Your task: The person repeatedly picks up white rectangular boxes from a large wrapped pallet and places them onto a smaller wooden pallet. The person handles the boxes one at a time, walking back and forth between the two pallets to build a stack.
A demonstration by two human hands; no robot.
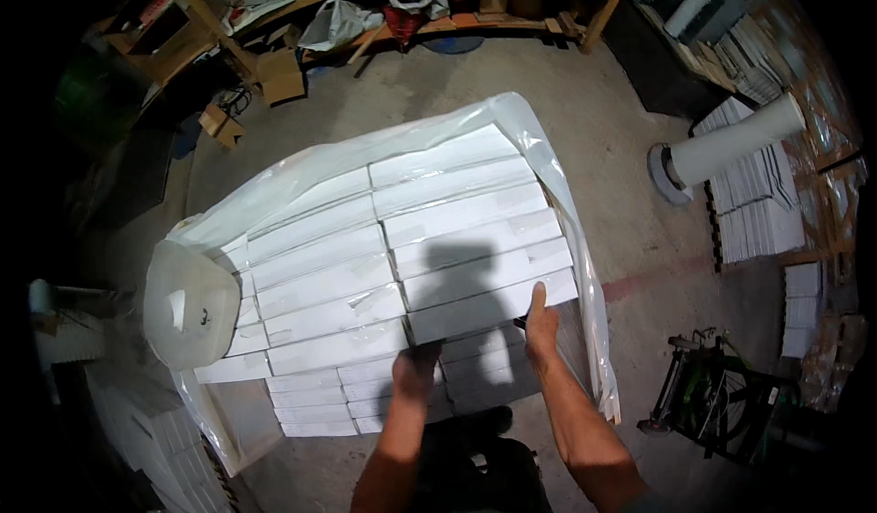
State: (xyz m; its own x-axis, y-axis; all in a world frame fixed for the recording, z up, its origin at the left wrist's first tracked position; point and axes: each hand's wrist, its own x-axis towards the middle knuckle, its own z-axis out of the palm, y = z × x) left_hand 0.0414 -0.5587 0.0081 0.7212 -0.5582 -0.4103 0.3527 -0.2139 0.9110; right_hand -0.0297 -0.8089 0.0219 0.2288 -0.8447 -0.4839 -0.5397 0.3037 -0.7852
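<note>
Long white boxes (315, 271) lie in rows as a stack, wrapped around its sides in clear plastic film (525, 116). My right hand (542, 330) is closed at the near edge of the nearest white box (493, 306) on the right, thumb on top and other fingers mostly hidden. A small dark thing shows beside that hand; its kind is unclear. My left hand (414, 373) is at the same box's near left corner, its fingers dark in shadow and blurred. Lower white boxes (311, 401) show below the near edge.
A translucent plastic tub (187, 307) sits on the stack's left corner. Across the concrete floor (393, 97) stands a cluttered wooden shelf (457, 29). On the right are a large film roll (740, 140), stacked white packs (758, 207) and a dark folded metal frame (722, 390).
</note>
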